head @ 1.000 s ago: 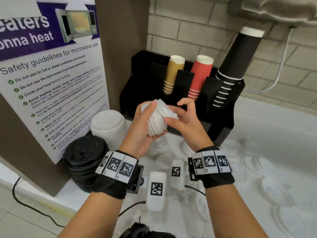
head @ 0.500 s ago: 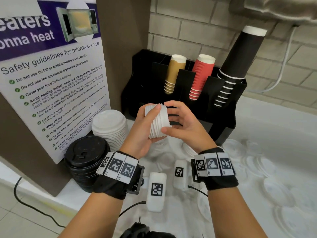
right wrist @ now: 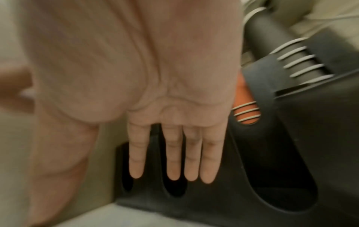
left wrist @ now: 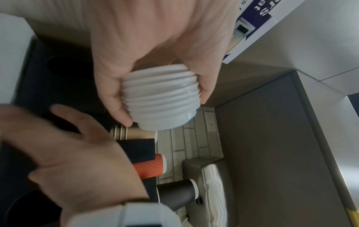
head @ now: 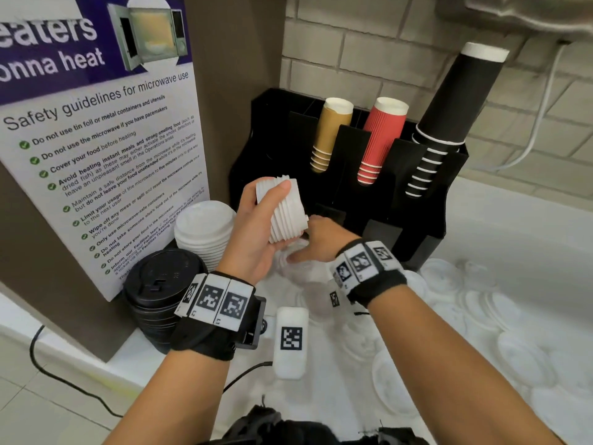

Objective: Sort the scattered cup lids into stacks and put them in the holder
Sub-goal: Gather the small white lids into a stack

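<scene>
The right hand has let go of the white lid stack, fingers flat and empty, dropping toward the loose lids at 4 o'clock; the left hand alone wraps the stack, just before the black holder; guess more lids get gathered first.

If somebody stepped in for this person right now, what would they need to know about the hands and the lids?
Left hand: grips a stack of white lids, lifted in front of the black holder.
Right hand: open, fingers straight, low at the holder's front, holding nothing.
Done: a white lid stack and a black lid stack stand left of the holder, not in it.
Left: many loose lids lie on the counter; no lids visibly in the holder.
</scene>
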`<state>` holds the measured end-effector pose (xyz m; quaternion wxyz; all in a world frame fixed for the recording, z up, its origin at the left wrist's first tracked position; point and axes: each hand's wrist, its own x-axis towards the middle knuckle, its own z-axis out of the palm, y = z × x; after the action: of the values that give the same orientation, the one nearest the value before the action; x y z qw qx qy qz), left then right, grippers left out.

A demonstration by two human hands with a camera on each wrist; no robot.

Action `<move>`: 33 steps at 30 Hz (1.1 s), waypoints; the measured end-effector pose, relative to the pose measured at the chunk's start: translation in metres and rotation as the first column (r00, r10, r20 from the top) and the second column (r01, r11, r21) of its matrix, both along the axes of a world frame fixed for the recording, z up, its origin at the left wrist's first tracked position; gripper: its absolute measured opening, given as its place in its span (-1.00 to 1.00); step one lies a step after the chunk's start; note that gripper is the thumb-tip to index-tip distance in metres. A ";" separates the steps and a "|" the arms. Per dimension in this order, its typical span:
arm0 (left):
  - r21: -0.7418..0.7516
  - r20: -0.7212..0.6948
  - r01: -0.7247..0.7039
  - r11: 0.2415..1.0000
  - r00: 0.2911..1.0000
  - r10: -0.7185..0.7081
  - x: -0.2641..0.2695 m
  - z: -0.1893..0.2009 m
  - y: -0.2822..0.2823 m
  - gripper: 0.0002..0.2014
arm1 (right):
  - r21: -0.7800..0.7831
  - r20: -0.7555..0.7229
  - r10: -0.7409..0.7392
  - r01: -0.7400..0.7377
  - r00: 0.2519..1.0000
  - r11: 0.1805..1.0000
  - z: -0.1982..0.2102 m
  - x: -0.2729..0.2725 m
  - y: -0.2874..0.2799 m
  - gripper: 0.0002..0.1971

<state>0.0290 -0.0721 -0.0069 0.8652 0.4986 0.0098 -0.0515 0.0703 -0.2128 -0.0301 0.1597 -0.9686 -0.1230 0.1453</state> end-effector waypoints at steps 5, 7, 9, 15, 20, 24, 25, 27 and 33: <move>-0.009 -0.005 0.007 1.000 1.000 -0.007 0.000 0.001 -0.001 -0.79 | -0.377 -0.191 0.129 -0.194 0.973 0.906 -0.013 0.012 0.021 -0.18; -0.014 -0.005 0.000 1.000 1.000 0.000 0.001 0.001 -0.001 -0.79 | -0.410 -0.194 0.168 -0.236 0.966 0.881 -0.016 0.015 0.023 -0.24; -0.020 -0.004 -0.001 1.000 1.000 0.001 0.002 0.002 -0.001 -0.77 | -0.346 -0.176 0.157 -0.211 0.972 0.914 -0.012 0.015 0.019 -0.28; -0.009 0.056 -0.034 0.999 0.998 0.035 -0.001 0.003 0.001 -0.77 | 0.288 0.044 -0.117 0.099 0.992 0.952 0.030 -0.003 -0.030 -0.49; -0.013 0.079 -0.034 0.999 0.996 0.035 -0.007 0.002 -0.005 -0.63 | 0.879 -0.159 -0.190 0.226 0.969 0.420 0.042 -0.048 -0.037 -0.72; -0.001 0.099 0.003 1.000 0.995 -0.003 -0.012 0.003 -0.013 -0.45 | 0.915 -0.088 -0.186 0.153 0.979 0.373 0.043 -0.069 -0.026 -0.73; 0.012 0.102 0.023 1.000 0.995 -0.024 -0.014 0.003 -0.014 -0.44 | 0.911 -0.068 -0.193 0.140 0.979 0.388 0.043 -0.072 -0.025 -0.71; 0.030 0.094 0.076 0.997 0.992 -0.079 -0.016 0.003 -0.015 -0.45 | 0.902 -0.034 -0.209 0.120 0.977 0.414 0.046 -0.076 -0.027 -0.66; 0.059 0.043 0.165 0.984 0.985 -0.168 -0.023 0.001 -0.020 -0.48 | 0.871 0.028 -0.209 0.079 0.978 0.485 0.052 -0.088 -0.033 -0.55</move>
<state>0.0056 -0.0919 -0.0061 0.8437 0.5226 -0.0512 -0.1115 -0.0174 -0.2459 0.0219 0.6260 -0.7723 -0.1076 -0.0129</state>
